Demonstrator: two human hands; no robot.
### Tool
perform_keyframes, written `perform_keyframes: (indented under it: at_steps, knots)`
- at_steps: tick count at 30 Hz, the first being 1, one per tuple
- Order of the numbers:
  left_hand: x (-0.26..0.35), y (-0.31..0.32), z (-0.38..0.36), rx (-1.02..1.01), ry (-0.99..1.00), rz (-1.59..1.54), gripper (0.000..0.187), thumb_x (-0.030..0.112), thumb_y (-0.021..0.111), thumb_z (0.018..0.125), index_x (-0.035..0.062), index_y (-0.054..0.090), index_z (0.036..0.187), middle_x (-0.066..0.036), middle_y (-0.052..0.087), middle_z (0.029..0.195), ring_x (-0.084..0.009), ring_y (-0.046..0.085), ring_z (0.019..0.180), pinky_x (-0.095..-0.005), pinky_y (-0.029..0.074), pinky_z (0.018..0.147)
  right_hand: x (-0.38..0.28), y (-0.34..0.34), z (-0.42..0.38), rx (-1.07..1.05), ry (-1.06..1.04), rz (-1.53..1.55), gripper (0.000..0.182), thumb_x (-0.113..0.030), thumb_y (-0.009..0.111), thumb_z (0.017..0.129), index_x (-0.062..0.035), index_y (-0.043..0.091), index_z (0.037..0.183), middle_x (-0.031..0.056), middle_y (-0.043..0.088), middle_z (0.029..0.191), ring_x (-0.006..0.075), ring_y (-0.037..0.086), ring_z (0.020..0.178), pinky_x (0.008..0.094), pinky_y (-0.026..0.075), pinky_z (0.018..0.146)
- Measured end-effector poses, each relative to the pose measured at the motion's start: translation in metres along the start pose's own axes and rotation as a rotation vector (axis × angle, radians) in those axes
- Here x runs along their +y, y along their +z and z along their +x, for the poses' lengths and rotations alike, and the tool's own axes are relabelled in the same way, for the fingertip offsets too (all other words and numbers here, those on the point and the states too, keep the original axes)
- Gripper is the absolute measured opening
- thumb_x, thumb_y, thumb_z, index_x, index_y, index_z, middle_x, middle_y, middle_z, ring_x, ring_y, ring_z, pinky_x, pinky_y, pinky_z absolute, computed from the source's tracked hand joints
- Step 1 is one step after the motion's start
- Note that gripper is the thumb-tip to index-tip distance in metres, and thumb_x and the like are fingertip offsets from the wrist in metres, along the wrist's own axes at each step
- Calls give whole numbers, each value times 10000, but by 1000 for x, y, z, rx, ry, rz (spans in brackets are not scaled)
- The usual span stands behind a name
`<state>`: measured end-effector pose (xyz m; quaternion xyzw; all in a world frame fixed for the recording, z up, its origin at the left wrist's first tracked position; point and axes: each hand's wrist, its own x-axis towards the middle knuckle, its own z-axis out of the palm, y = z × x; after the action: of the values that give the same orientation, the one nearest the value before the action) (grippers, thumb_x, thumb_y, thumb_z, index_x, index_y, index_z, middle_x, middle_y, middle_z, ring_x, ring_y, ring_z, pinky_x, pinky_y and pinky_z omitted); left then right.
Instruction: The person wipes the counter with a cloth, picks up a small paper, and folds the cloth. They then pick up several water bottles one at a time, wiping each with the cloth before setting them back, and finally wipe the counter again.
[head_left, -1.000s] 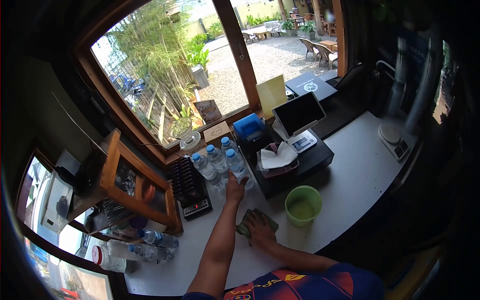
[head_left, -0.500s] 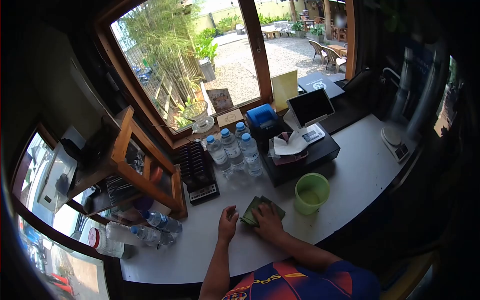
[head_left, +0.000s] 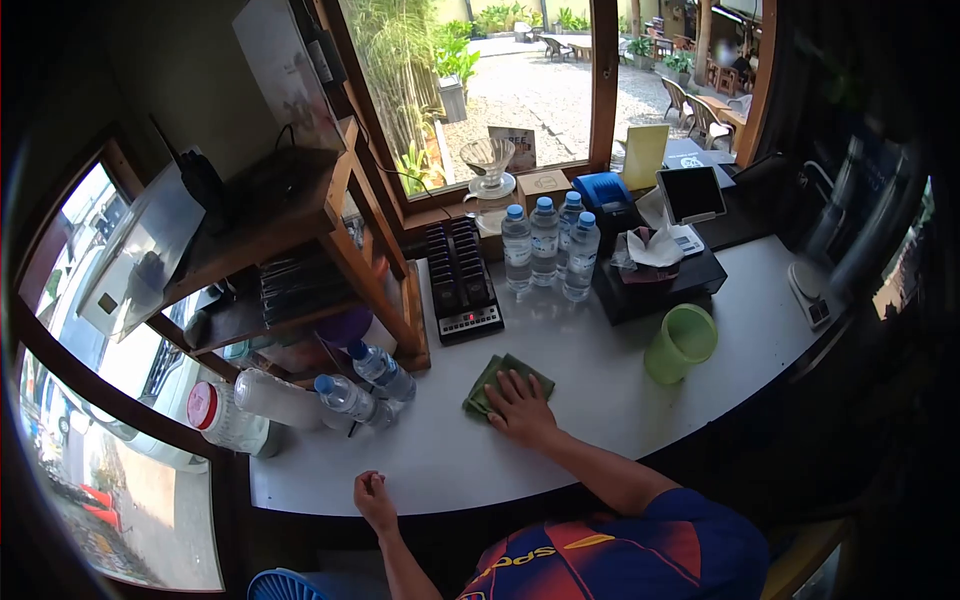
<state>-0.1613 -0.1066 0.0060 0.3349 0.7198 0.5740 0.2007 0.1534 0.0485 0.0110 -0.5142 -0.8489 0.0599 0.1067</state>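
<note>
My right hand (head_left: 522, 410) lies flat on a folded green cloth (head_left: 482, 388), its fingers spread and pressing it to the white counter (head_left: 590, 420). My left hand (head_left: 374, 502) is apart from the cloth, over the counter's front edge, with its fingers curled in and nothing visible in them. A pale green plastic bin (head_left: 682, 345) stands to the right of the cloth. Behind the cloth is a black rack-like device with a lit red display (head_left: 466, 320).
Several blue-capped water bottles (head_left: 543, 245) stand at the back beside a black box with tissues (head_left: 660, 285) and a tablet (head_left: 690, 193). At left are a wooden shelf (head_left: 335, 200), two bottles (head_left: 350, 400) and a red-lidded jar (head_left: 203, 407). A small scale (head_left: 808, 295) sits far right.
My left hand has moved away from the cloth, toward the counter's front edge. My right hand stays on the cloth, which has shifted slightly leftward along the counter. The camera view has turned left.
</note>
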Motion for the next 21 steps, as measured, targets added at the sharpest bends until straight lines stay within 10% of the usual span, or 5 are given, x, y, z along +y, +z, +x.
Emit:
perform_keyframes:
  at_steps: [6, 14, 21]
  knots:
    - [-29, -84, 63, 179, 66, 245, 103, 55, 573, 953, -16, 635, 994, -116, 664, 886, -230, 635, 798, -353, 501, 767, -43, -27, -79, -241, -378, 145, 631, -557, 481, 985, -273, 381, 1538, 65, 265, 1640, 277, 202, 1527, 501, 143, 1239]
    - [-11, -79, 97, 119, 31, 759, 127, 193, 633, 896, 102, 659, 981, -46, 651, 999, -271, 569, 1021, -420, 395, 964, 25, -3, -7, 92, 785, -134, 614, -470, 413, 1038, -175, 317, 1568, 155, 236, 1628, 353, 154, 1523, 557, 98, 1227]
    - [-21, -82, 99, 160, 71, 693, 122, 202, 623, 927, 98, 666, 975, -39, 651, 964, -254, 582, 997, -412, 409, 928, -181, 30, -15, -59, -169, -19, 618, -535, 403, 1018, -241, 341, 1558, 127, 240, 1638, 315, 178, 1528, 537, 108, 1231]
